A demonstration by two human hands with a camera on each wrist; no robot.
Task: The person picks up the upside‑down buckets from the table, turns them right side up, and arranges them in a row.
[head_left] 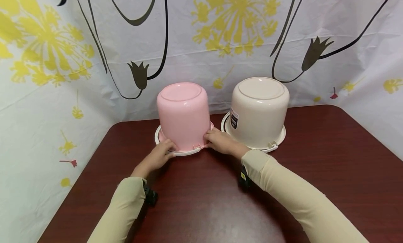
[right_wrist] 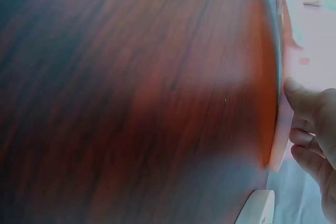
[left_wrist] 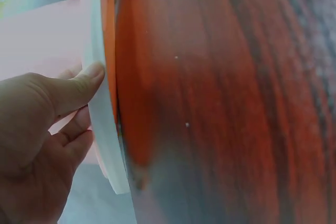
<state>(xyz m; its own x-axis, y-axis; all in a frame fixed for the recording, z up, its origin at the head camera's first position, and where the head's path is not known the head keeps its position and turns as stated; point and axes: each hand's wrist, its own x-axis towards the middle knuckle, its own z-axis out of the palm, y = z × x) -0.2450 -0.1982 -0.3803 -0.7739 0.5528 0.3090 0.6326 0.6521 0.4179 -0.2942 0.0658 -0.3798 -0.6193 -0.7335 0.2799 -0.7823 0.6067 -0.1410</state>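
An upside-down pink bucket (head_left: pixel 183 113) stands at the back of the table, its base facing up. Its white handle (head_left: pixel 185 152) lies around the front of the rim. My left hand (head_left: pixel 162 152) grips the rim at the front left; in the left wrist view the thumb (left_wrist: pixel 86 80) presses on the white handle with the fingers (left_wrist: pixel 79 135) curled behind. On the right side, my right hand (head_left: pixel 220 141) holds the same rim, its thumb (right_wrist: pixel 296 94) on the pink edge in the right wrist view. The rim is close over the tabletop, which mirrors it.
A cream bucket (head_left: pixel 260 113), also upside down with a dark label on its side, stands just right of the pink one. Both are on a dark red wooden table (head_left: pixel 201 208). A flower-patterned white sheet (head_left: pixel 189 36) hangs behind and at the sides.
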